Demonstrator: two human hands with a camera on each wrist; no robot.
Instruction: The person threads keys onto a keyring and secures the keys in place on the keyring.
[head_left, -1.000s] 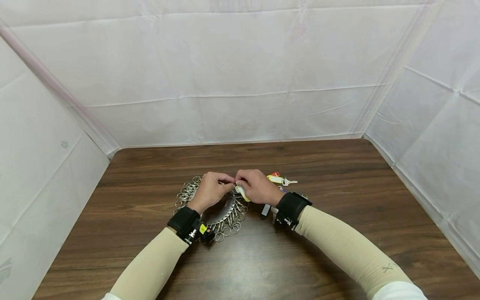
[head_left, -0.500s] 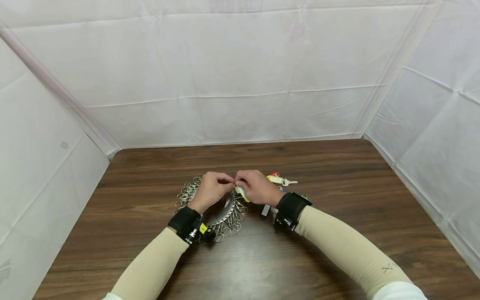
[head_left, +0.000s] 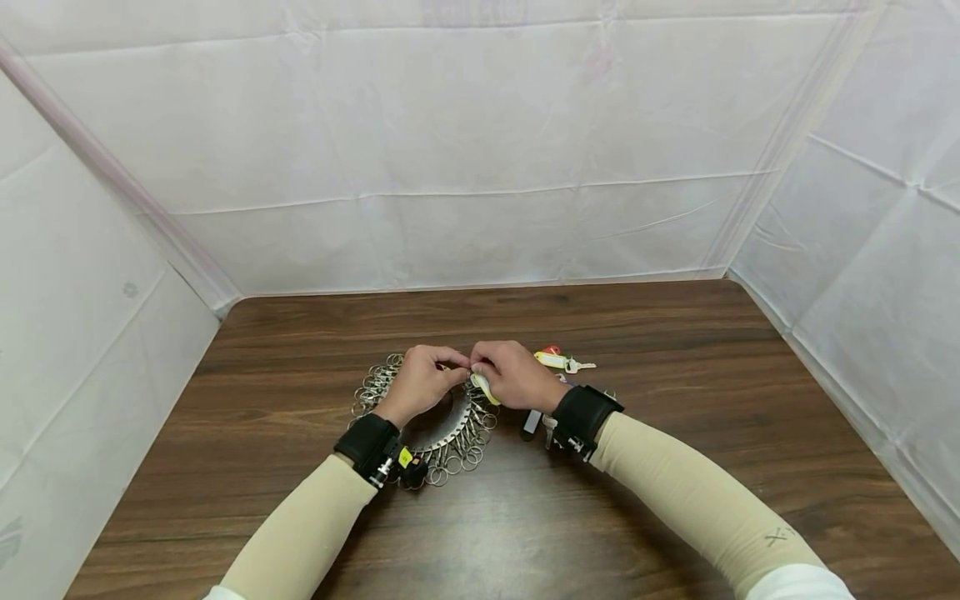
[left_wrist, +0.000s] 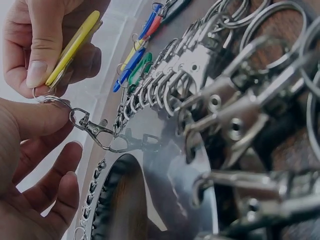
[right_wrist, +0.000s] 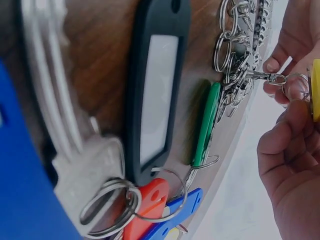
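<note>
Both my hands meet over the far edge of the round metal key organizer disc (head_left: 442,429) lying on the brown wooden table (head_left: 675,350). My left hand (head_left: 420,379) has fingers curled, thumb and forefinger pinching a small split ring (left_wrist: 47,96) that hangs on a swivel snap clip (left_wrist: 92,129) attached to the disc's rim; in the left wrist view the clip is stretched out from the disc toward my fingertips. My right hand (head_left: 510,373) pinches a yellow key tag (left_wrist: 72,47) between thumb and fingers, the tag's lower end right at that same ring, touching or nearly so, can't tell if it is threaded on. In the right wrist view the ring (right_wrist: 295,85) and clip sit between the fingertips of both hands, yellow tag edge (right_wrist: 315,90) at frame right. Disc rim carries many empty split rings (head_left: 457,454) fanned all around. Just right of the disc, beside my right wrist, lie loose tagged keys: a black tag with white label window (right_wrist: 157,85), a green tag (right_wrist: 206,122), a red tag (right_wrist: 147,210), a blue tag (right_wrist: 175,215), a silver key (right_wrist: 80,170). Further back right, another yellow-tagged key (head_left: 558,361) lies on the table, apart from my hands. Black wrist straps (head_left: 585,417) on both arms, beige sleeves (head_left: 697,500)
</note>
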